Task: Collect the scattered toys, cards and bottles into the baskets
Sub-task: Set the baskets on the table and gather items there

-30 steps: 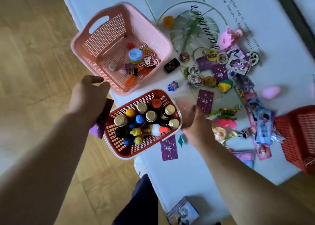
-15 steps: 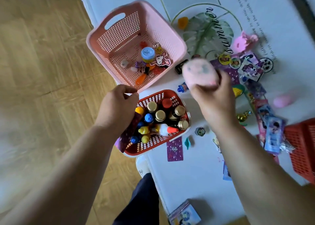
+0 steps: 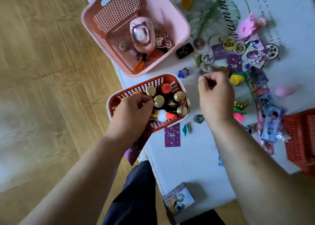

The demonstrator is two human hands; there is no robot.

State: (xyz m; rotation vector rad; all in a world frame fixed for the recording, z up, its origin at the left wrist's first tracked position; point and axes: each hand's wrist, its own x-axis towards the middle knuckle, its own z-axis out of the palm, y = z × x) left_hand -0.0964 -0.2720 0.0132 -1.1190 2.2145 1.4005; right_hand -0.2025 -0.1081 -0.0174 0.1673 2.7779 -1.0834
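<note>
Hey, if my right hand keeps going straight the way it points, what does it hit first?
Probably the round badges on the mat, just beyond the curled fingers of the right hand. Its height above them is unclear, so it might pass over.

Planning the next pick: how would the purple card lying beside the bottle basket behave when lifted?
The purple card lies flat on the white mat, so its edge is probably hard to pinch. It looks thin, likely light and bendy.
</note>
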